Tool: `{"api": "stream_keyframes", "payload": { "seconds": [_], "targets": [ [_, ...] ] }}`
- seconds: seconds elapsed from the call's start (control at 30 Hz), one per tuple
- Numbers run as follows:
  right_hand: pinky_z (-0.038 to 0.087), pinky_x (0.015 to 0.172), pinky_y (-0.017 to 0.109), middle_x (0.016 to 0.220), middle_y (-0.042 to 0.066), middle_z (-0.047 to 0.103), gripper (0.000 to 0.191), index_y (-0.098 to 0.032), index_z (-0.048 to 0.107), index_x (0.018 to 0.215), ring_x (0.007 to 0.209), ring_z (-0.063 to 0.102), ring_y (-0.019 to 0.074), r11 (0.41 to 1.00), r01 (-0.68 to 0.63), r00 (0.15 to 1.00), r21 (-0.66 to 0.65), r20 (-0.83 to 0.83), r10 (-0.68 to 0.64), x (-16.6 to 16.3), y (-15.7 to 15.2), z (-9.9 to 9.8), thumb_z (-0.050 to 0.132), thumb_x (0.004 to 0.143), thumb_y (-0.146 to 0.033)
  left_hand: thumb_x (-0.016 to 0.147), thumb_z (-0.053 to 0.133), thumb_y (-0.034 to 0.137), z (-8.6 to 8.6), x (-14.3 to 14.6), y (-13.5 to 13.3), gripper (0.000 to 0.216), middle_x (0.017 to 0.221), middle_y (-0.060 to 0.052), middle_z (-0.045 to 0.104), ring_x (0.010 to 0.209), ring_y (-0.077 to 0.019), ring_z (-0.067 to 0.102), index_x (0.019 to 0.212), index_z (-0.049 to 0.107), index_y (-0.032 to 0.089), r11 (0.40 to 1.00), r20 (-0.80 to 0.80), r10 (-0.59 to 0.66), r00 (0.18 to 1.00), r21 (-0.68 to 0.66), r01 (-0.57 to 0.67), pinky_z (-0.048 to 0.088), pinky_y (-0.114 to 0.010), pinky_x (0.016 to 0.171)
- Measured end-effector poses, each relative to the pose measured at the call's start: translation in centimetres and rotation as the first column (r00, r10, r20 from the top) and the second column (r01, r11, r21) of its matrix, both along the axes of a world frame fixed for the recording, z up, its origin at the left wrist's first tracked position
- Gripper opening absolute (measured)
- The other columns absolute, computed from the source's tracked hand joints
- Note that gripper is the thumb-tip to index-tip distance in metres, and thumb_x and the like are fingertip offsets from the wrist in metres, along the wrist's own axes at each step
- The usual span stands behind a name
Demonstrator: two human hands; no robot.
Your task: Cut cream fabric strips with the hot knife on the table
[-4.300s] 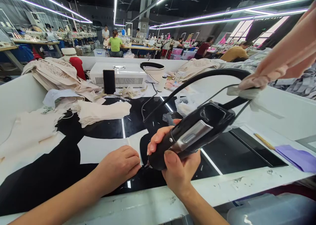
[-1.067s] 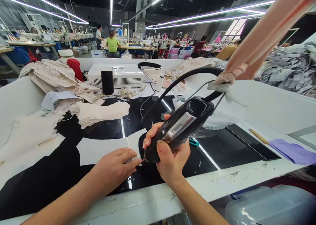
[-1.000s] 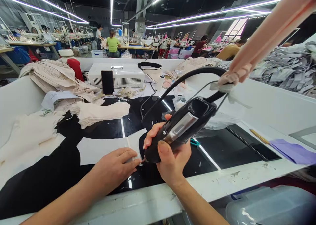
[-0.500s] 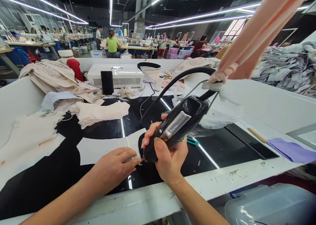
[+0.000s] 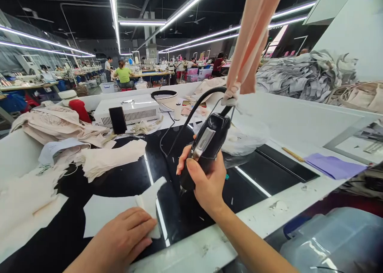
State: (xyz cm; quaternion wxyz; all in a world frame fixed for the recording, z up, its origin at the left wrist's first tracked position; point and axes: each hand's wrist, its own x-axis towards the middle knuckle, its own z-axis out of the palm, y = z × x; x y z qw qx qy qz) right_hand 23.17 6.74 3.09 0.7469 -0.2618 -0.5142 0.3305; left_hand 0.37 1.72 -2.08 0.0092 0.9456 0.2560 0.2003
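My right hand (image 5: 206,177) is wrapped round a black corded handheld power tool (image 5: 211,135) with a silver side plate. The tool leans, its small pointed tip low and apart from the white piece. Pale pink fabric strips (image 5: 247,37), knotted near the cord end, run up from it. My left hand (image 5: 127,229) lies with fingers stretched out together on a thin white piece (image 5: 104,211), fabric or paper. A narrow folded flap (image 5: 151,195) of it rises past my fingertips. Both hands are over a glossy black tabletop (image 5: 179,213).
A stack of cream fabric pieces (image 5: 112,157) lies left. Behind stand a phone (image 5: 117,120), a white vented box (image 5: 128,109) and a small white bottle (image 5: 177,111). A clear plastic bag (image 5: 245,139) sits beyond the tool; purple sheet (image 5: 335,165) at right. People work in the background.
The tool's tip has come away from the edge of the white piece, up and to the right. My left hand has shifted left and toward me, and the flap now shows. The view has turned right.
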Motion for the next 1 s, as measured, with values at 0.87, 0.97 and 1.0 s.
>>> {"api": "stream_keyframes", "payload": {
  "seconds": [0.87, 0.97, 1.0],
  "targets": [
    [0.053, 0.051, 0.027, 0.079, -0.005, 0.061, 0.032, -0.025, 0.051, 0.096, 0.057, 0.057, 0.0119, 0.994, -0.105, 0.994, -0.027, 0.001, 0.106, -0.9, 2.0, -1.0, 0.078, 0.087, -0.038, 0.111, 0.03, 0.021, -1.6, 4.6, 3.0, 0.039, 0.101, -0.011, 0.068, 0.092, -0.0228, 0.067, 0.118, 0.065, 0.005, 0.951, -0.077, 0.076, 0.994, 0.305, -0.049, 0.059, -0.038, 0.085],
    [0.052, 0.05, 0.026, 0.079, -0.005, 0.061, 0.033, -0.025, 0.051, 0.095, 0.056, 0.057, 0.0115, 0.994, -0.106, 0.994, -0.022, -0.008, 0.106, -1.0, 2.0, -1.2, 0.079, 0.086, -0.04, 0.111, 0.029, 0.021, -1.7, 4.6, 2.9, 0.039, 0.101, -0.011, 0.069, 0.092, -0.0225, 0.067, 0.119, 0.064, 0.005, 0.953, -0.055, 0.082, 0.995, 0.298, -0.062, 0.058, -0.039, 0.086],
    [0.052, 0.049, 0.026, 0.079, -0.005, 0.062, 0.033, -0.025, 0.051, 0.095, 0.056, 0.057, 0.0115, 0.994, -0.103, 0.995, -0.023, -0.01, 0.103, -1.0, 2.0, -1.2, 0.079, 0.086, -0.041, 0.111, 0.03, 0.021, -1.7, 4.6, 2.9, 0.038, 0.101, -0.011, 0.069, 0.092, -0.0225, 0.067, 0.119, 0.064, 0.005, 0.954, -0.053, 0.083, 0.995, 0.293, -0.064, 0.058, -0.039, 0.086]
  ]
}}
